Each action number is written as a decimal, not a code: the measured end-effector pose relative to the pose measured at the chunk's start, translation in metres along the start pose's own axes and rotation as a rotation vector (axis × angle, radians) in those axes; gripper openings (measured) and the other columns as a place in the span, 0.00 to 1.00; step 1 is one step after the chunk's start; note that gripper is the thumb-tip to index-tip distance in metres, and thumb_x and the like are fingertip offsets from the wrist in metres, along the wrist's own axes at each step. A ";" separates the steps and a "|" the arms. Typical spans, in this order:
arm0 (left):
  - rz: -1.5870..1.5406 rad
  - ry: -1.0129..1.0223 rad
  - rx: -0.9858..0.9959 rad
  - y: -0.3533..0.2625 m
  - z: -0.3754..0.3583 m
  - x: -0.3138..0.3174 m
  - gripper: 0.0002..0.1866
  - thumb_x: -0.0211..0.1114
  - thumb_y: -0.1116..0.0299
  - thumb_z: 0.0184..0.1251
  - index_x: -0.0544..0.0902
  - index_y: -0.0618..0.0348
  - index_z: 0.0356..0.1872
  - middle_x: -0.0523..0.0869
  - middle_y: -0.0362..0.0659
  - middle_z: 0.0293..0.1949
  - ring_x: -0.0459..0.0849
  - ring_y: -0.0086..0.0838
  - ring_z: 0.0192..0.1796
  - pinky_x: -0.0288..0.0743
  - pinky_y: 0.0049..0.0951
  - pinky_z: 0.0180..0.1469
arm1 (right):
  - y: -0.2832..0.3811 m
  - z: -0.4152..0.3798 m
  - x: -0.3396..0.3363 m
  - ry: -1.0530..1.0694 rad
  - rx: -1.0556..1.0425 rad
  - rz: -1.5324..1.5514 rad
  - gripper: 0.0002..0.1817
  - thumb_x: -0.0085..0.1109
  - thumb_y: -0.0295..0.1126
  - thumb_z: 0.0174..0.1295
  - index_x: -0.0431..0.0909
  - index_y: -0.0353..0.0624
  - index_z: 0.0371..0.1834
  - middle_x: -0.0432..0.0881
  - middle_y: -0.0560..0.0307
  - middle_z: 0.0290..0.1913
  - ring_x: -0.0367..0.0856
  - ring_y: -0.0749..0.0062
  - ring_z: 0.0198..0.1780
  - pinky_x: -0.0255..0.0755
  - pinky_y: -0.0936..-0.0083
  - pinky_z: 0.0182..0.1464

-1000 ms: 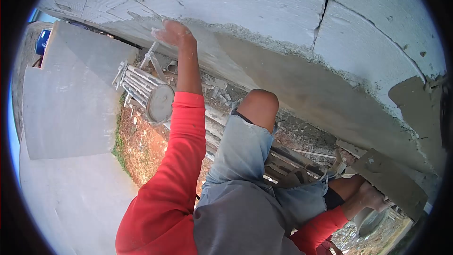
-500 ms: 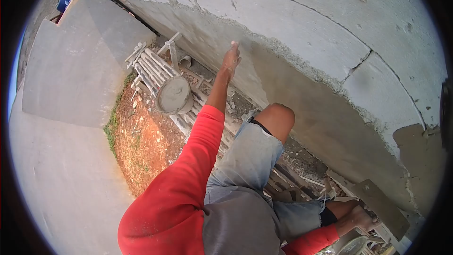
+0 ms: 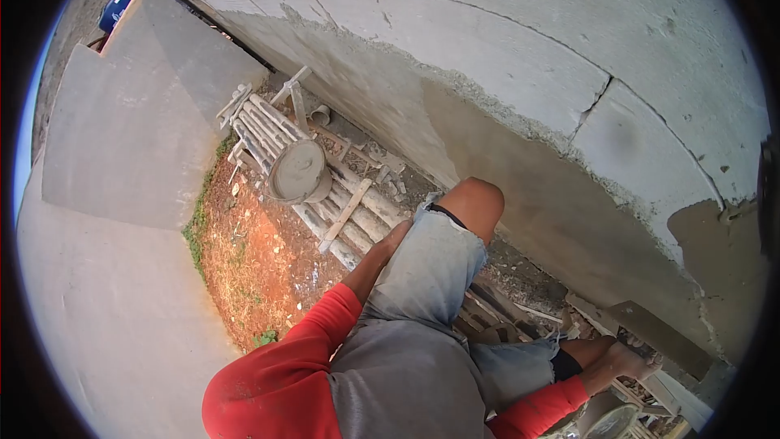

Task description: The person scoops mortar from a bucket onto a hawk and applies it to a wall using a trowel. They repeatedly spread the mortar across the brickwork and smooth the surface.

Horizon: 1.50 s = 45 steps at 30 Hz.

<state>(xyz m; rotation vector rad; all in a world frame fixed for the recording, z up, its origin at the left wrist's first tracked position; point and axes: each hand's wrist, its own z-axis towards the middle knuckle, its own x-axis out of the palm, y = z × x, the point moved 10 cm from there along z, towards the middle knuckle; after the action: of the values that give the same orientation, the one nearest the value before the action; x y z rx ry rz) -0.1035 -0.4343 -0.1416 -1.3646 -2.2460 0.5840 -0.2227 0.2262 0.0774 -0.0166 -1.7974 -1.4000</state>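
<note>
Biggest thing here is the wall point(image 3: 487, 49): pale blocks up top, grey plaster on the lower band, darker patch along the middle. Far right end runs into the black rim of the view. Pole platform point(image 3: 268, 130) runs below it; part under the person is blocked by torso and legs, so I can't see what carries the body. Denim shorts point(image 3: 410, 276), frayed hem, knee close to the wall.

Grey-brown board point(image 3: 660, 337) sits low right, tilted, close along the wall; can't tell if they touch. Bucket point(image 3: 299, 171) stands on the poles, grey mix inside. Second bucket point(image 3: 611, 416) is cut off at the bottom edge, partly behind the red sleeve.

Right hand point(image 3: 632, 363) is right at the board's near edge, fingers bent. Can't tell if it's gripping; any handle is hidden. Left hand point(image 3: 393, 240) lies against the side of the thigh, nothing visible in it. Fingers hard to make out, so can't say how far open.

Wood strip point(image 3: 345, 215) lies across the poles. Small pot point(image 3: 322, 115) sits near the wall foot.
</note>
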 end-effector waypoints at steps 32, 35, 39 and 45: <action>2.588 0.325 0.223 -0.122 0.023 0.280 0.26 0.68 0.45 0.68 0.94 0.56 0.51 0.95 0.54 0.50 0.94 0.48 0.52 0.85 0.42 0.59 | 0.023 -0.020 -0.023 -0.148 0.074 0.233 0.20 0.45 0.44 0.78 0.68 0.52 0.24 0.69 0.62 0.17 0.66 0.73 0.13 0.62 0.76 0.15; 1.933 0.577 -0.027 -0.102 0.006 0.286 0.29 0.66 0.48 0.78 0.86 0.63 0.65 0.95 0.57 0.51 0.95 0.44 0.53 0.86 0.38 0.59 | 0.020 -0.016 -0.034 -0.235 0.053 0.256 0.20 0.44 0.44 0.78 0.69 0.52 0.24 0.70 0.63 0.17 0.67 0.75 0.14 0.62 0.76 0.15; 1.194 0.720 0.071 -0.125 -0.094 0.352 0.29 0.59 0.56 0.89 0.74 0.69 0.78 0.94 0.56 0.54 0.93 0.39 0.57 0.84 0.33 0.59 | 0.005 0.001 -0.039 -0.205 0.174 0.187 0.20 0.44 0.49 0.78 0.75 0.52 0.30 0.67 0.65 0.15 0.64 0.79 0.12 0.61 0.77 0.15; 0.721 0.117 1.498 -0.366 -0.253 0.336 0.23 0.54 0.63 0.92 0.82 0.77 0.66 0.92 0.52 0.45 0.93 0.34 0.45 0.83 0.33 0.56 | 0.000 0.074 -0.044 -0.157 0.407 0.250 0.19 0.45 0.48 0.77 0.71 0.54 0.27 0.64 0.65 0.15 0.62 0.75 0.14 0.59 0.73 0.19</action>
<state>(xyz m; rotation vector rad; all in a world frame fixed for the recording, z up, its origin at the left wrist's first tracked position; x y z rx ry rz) -0.3574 -0.2555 0.3221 -1.1245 -0.5842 1.7997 -0.2380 0.3064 0.0483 -0.1363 -2.1011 -0.8622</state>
